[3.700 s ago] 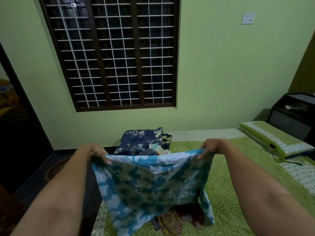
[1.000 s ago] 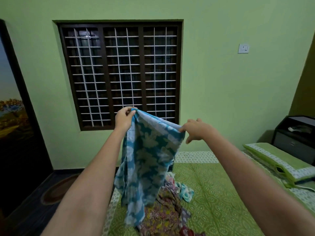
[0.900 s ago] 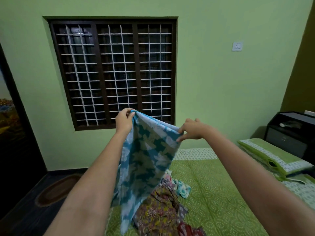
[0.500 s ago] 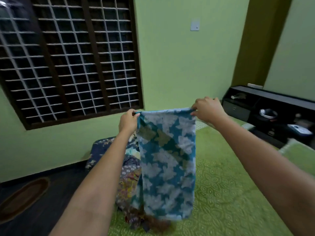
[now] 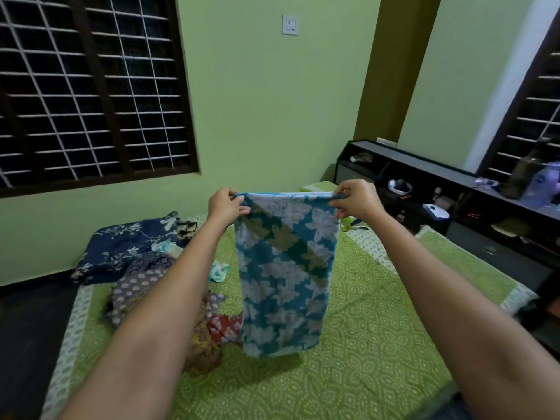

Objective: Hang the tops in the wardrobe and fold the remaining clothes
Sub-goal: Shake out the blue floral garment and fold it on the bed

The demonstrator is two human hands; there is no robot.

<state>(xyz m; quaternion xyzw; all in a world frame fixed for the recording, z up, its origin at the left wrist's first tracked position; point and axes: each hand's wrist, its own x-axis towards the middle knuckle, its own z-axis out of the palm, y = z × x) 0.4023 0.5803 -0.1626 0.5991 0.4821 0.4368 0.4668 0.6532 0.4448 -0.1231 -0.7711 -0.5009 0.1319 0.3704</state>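
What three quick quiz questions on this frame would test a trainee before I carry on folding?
1. True or false: both hands grip the top edge of the blue cloth.
2. Which side of the cloth is the pile of unfolded clothes on? A) left B) right C) behind it, by the shelf
3. Fill in: the cloth hangs above the green ____.

Key:
1. True: the left hand and right hand each pinch a top corner.
2. A
3. bedsheet
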